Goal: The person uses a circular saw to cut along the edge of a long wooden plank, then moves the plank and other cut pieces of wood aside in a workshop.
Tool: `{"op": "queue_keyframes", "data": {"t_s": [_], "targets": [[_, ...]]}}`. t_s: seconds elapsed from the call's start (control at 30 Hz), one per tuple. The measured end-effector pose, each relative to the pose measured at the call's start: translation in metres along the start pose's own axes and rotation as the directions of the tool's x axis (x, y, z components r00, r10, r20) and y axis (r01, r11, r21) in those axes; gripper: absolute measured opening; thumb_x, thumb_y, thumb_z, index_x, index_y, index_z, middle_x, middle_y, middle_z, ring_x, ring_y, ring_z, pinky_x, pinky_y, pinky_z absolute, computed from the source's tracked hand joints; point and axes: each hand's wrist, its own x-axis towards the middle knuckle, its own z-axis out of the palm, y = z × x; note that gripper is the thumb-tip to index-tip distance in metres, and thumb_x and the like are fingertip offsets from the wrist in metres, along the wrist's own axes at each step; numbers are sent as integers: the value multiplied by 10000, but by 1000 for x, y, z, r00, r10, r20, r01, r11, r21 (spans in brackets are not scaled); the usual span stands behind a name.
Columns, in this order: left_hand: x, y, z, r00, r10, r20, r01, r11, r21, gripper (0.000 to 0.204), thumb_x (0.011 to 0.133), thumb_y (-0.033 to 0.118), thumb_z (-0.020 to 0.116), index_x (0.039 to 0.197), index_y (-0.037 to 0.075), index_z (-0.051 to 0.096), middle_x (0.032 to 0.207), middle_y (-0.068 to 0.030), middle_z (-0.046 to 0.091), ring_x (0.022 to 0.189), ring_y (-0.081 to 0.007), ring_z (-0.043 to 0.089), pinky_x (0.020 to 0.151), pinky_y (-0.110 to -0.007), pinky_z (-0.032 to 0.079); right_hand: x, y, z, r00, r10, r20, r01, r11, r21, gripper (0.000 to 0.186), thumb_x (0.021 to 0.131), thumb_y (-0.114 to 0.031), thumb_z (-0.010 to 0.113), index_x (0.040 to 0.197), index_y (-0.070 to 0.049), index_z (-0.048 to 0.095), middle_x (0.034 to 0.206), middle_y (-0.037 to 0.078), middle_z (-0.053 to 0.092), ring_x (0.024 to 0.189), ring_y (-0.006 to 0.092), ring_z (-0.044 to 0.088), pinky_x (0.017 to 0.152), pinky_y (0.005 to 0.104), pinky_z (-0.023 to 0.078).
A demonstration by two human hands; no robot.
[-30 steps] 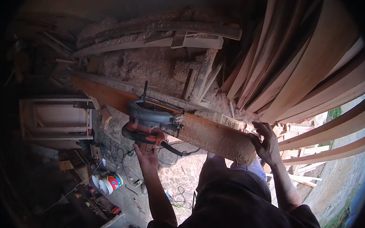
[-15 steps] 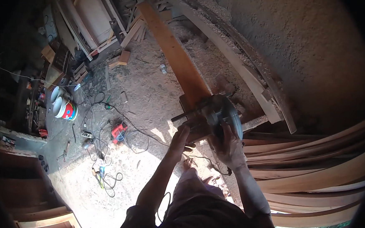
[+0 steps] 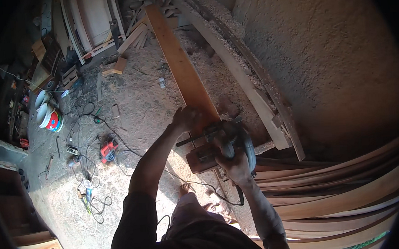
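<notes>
A long reddish wooden plank runs from the top of the view down to me. My left hand rests on the plank's left edge, fingers curled over it. A grey circular saw sits on the plank's near end, and my right hand grips its handle. A black cord hangs from the saw toward my legs.
Sawdust covers the floor. A pale plank lies to the right of mine. Curved wooden strips are stacked at lower right. A red power tool, tangled cables and paint buckets lie at left. Wooden frames stand at lower left.
The view has swung round sharply. My right hand has moved from the plank's end to the saw's handle, and my left hand from the saw to the plank's edge.
</notes>
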Motion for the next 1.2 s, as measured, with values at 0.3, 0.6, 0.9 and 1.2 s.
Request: {"op": "queue_keyframes", "data": {"t_s": [0.3, 0.6, 0.9, 1.2], "targets": [[40, -26, -32, 859, -95, 503, 409, 718, -564, 846, 1002, 772, 204, 1514, 176, 519, 1578, -138, 464, 1469, -320, 410, 1211, -475, 302, -69, -29, -24, 982, 184, -38, -172, 961, 218, 230, 825, -106, 783, 1003, -11, 672, 724, 47, 674, 647, 137, 645, 580, 343, 500], [-31, 1, -11, 909, -392, 144, 280, 316, -907, 843, 1048, 684, 276, 1471, -6, 513, 1490, -224, 526, 1386, -319, 502, 1150, -437, 388, -167, -55, -74, 936, 320, -145, -228, 867, 444, 251, 766, -68, 744, 1006, -12, 699, 835, 29, 710, 766, 114, 640, 706, 302, 527], [-237, 242, -52, 906, 250, -340, -416, 665, -620, 936, 905, 488, 754, 1558, -24, 320, 1451, -283, 490, 1276, -413, 567, 1015, -488, 505, -247, -91, -126, 864, 330, -381, -321, 943, 89, 234, 771, -62, 710, 992, -5, 662, 803, 37, 641, 742, 137, 584, 678, 313, 468], [-254, 376, 22, 977, 205, 61, -105, 706, -700, 909, 817, 181, 805, 1514, -60, 273, 1405, -281, 510, 1249, -498, 566, 1061, -501, 488, -317, -69, -126, 893, 177, -414, -324, 892, -317, 529, 751, -151, 818, 1223, 31, 663, 994, 236, 715, 960, 368, 723, 813, 436, 563]]}}
